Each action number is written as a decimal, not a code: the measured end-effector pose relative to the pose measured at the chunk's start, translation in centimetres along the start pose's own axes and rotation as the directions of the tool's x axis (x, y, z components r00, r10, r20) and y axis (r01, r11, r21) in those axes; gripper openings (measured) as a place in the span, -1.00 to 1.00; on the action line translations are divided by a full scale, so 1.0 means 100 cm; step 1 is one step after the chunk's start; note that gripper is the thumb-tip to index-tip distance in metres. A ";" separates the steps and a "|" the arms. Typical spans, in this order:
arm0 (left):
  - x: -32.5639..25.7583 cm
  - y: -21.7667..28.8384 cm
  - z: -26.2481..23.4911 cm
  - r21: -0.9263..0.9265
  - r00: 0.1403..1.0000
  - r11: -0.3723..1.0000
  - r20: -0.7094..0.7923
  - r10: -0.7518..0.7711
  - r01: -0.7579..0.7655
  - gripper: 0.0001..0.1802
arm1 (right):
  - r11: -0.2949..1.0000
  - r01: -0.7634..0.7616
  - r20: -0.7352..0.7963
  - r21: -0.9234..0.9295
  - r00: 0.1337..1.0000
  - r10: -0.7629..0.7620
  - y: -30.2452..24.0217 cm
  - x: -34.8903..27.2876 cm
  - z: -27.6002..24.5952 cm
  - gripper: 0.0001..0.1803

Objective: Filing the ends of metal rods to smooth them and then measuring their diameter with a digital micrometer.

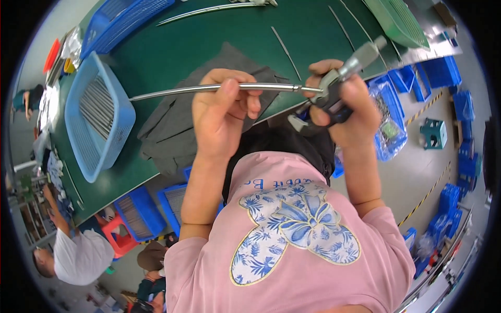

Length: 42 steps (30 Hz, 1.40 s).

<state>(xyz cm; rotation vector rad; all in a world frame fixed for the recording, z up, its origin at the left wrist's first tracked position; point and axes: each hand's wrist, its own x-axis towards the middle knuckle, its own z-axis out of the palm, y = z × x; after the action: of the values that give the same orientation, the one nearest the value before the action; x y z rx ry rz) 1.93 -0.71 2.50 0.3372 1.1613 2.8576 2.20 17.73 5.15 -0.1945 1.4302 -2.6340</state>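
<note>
Metal rod (177,91) held at micrometer (333,100).
Rod pinched by closed left fingers (253,106) — micrometer wrapped by right fingers (324,67) — blue basket (123,117) at nine o'clock.

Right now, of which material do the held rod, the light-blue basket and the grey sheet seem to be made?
Rod: likely polished metal, with bright lengthwise highlights. Basket: apparently moulded plastic, slightly glossy, with perforated walls. Grey sheet: probably matte fabric, softly creased; fibre unclear.
</note>
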 end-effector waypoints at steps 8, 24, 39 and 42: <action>-0.013 0.005 0.005 0.112 0.976 0.994 0.214 -0.039 0.015 -0.84 | 0.804 -0.337 0.090 0.489 0.937 0.338 -0.039 -0.001 -0.009 -0.23; -0.011 0.011 0.001 0.143 0.945 0.988 0.309 -0.105 0.063 -0.82 | 0.606 -0.493 0.259 0.624 0.862 0.435 -0.037 0.004 0.000 -0.22; -0.013 0.014 0.001 0.193 0.949 0.977 0.279 -0.145 0.093 -0.80 | 0.694 -0.507 0.224 0.511 0.858 0.462 -0.032 0.005 -0.001 -0.20; -0.012 0.014 0.000 0.186 0.946 0.978 0.287 -0.149 0.098 -0.80 | 0.664 -0.533 0.259 0.525 0.843 0.472 -0.035 0.006 0.001 -0.22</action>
<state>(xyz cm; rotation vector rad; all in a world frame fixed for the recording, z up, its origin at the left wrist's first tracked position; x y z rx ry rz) 3.21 -1.82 3.26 0.6540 1.3117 2.4935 1.43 19.36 8.16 0.1274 0.4706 -2.3818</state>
